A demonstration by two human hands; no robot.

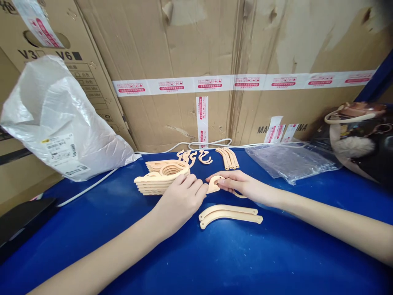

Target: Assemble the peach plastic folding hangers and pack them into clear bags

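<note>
My right hand pinches a cream plastic hanger piece with a rounded, notched end. A thin curved cream part shows below that hand's fingers. My left hand is closed, its curled fingertips at the left end of the same piece; they partly hide it. Just behind the left hand stands a stack of cream hanger parts, several layers high. Two curved hanger arms lie side by side on the blue table, nearer me. At the back are loose hooks and several more curved arms.
A white plastic bag with labels stands at left, a black flat object below it. Clear plastic bags and a dark bag with a pompom are at right. A white cable runs along the large cardboard box.
</note>
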